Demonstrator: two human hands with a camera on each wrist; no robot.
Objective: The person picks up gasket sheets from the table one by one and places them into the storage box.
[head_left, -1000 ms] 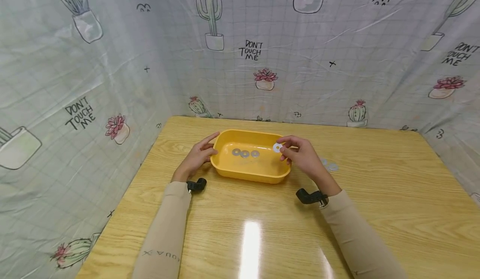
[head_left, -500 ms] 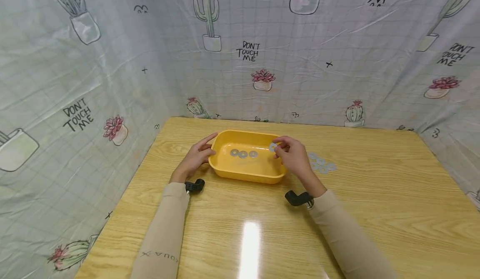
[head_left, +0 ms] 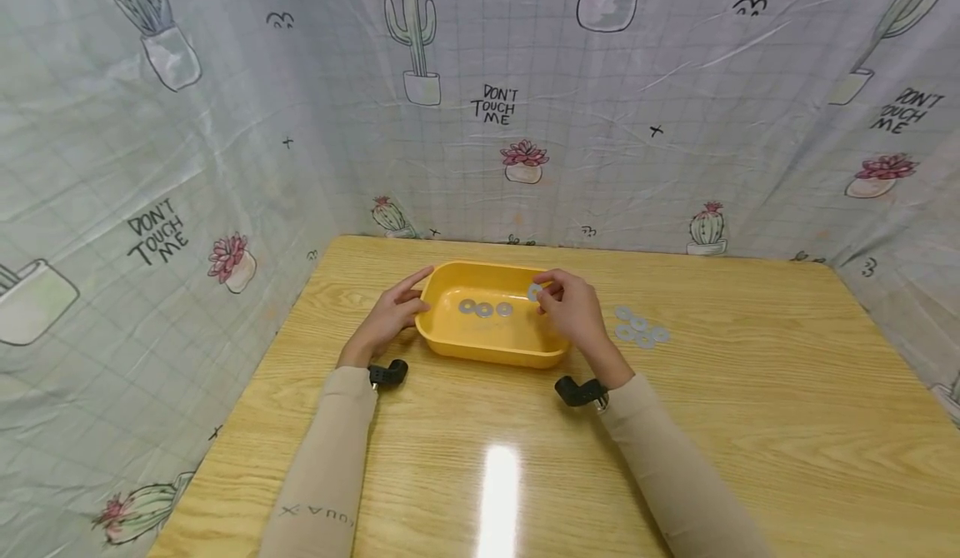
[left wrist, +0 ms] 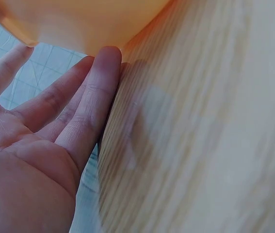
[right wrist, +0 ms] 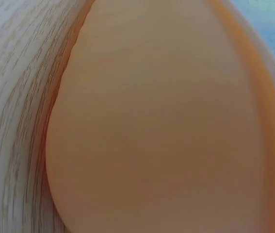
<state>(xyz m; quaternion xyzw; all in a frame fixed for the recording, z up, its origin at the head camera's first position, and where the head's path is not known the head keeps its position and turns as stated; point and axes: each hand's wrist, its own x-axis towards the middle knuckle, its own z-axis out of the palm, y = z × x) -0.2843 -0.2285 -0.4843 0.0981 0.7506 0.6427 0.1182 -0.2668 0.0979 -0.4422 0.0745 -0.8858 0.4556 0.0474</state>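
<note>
shifted inward since the earlier frame, my right hand (head_left: 576, 308) pinches a washer (head_left: 533, 292) over the yellow tray (head_left: 491, 354), while my left hand (head_left: 386, 316) grips its opposite end. loose washers (head_left: 634, 321) lie on the table (head_left: 750, 375), outside the right hand. i'd worry about a thin pinch slipping, or a knuckle knocking the rim and jolting the tray if the left grip is slack.

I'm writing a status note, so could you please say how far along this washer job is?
Apparently done: three washers in the yellow tray. In hand: another washer, which the right hand holds over the tray. Seemingly remaining: the loose washers clustered on the table.
</note>
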